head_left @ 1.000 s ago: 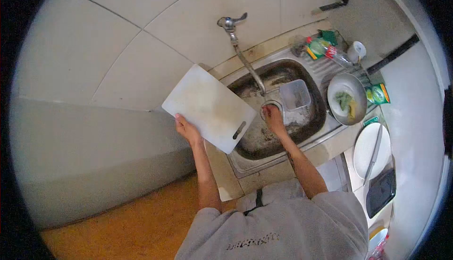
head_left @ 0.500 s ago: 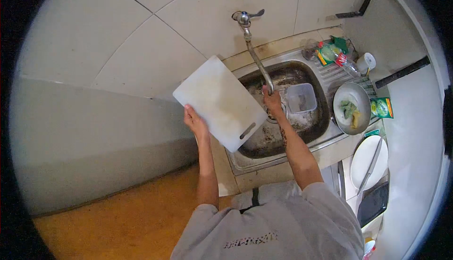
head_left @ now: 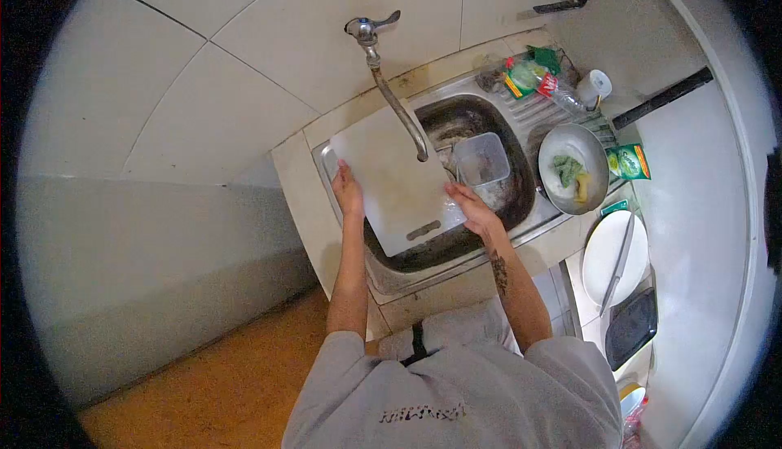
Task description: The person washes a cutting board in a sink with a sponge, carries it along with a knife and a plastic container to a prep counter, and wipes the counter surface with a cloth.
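Note:
A white cutting board (head_left: 394,184) lies tilted over the left part of the steel sink (head_left: 376,279), its slot handle toward me. My left hand (head_left: 348,192) is closed on the board's left edge. On the opposite edge, my right hand (head_left: 472,208) grips it with the thumb on top. The curved spout of the faucet (head_left: 397,107) hangs over the board. Right of the board, a clear plastic container (head_left: 482,160) stands in the basin. Fingers under the board are hidden.
Right of the basin, a pan (head_left: 573,169) holds a green scrubber and a yellowish piece. Behind it lie a plastic bottle (head_left: 562,94) and a white cup (head_left: 595,86). A knife (head_left: 621,261) rests across a white plate (head_left: 599,247), near a black tray (head_left: 632,329).
My right hand has left the faucet spout and taken hold of the board's right edge. The board has come under the spout, over the basin. The view has shifted right.

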Demonstrator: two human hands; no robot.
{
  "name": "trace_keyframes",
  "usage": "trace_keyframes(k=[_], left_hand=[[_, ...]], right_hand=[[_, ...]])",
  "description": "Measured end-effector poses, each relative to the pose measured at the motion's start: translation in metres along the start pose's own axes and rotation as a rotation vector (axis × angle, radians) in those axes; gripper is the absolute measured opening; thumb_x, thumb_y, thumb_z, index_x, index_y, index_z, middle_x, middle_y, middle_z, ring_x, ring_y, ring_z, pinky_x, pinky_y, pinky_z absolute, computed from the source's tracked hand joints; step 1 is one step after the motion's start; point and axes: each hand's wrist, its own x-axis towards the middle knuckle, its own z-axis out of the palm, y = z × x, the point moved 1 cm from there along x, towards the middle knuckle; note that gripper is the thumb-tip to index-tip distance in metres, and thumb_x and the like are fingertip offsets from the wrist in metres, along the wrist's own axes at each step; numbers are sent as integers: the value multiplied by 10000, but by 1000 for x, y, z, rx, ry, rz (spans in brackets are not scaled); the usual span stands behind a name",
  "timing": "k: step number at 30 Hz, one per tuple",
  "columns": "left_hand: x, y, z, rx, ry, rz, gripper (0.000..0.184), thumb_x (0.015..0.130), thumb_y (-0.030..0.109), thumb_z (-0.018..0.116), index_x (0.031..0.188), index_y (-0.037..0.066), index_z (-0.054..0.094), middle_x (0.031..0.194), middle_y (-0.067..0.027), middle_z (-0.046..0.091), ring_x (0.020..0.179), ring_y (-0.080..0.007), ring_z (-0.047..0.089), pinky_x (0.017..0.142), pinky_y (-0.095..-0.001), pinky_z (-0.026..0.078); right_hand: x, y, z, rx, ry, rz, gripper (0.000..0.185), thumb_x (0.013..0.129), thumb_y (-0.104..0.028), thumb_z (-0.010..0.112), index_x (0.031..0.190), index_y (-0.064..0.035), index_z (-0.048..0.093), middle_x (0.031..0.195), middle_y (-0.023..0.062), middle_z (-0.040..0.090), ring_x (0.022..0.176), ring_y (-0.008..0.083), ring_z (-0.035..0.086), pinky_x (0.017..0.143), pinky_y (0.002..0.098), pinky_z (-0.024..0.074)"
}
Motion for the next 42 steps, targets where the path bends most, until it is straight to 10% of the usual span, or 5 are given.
trace_keyframes(k=[20,29,42], left_hand=[[-44,-47,29,180,-104,158,438,1001,346,454,778,-10,581,704,6,528,673,-119,441,632,-308,406],[-50,-38,73,219,-211,-174,544,1007,408,392,667,-13,445,599,-20,375,588,-141,348,547,-366,327],[-46,-21,131,403,-200,140,244,939,193,458,904,-26,561,729,-198,562,691,-364,561,665,-481,411]], right_hand=[[-69,12,-16,-378,237,-228,437,981,-346,508,1247,-1,544,1091,50,617,1001,117,520,886,272,409],[-119,-34,12,-439,207,-365,300,990,-216,493,1129,38,571,983,76,636,927,109,537,829,272,429],[-126,-34,6,-578,412,-617,255,998,-244,492,929,-11,569,757,-46,501,691,36,411,615,222,372]])
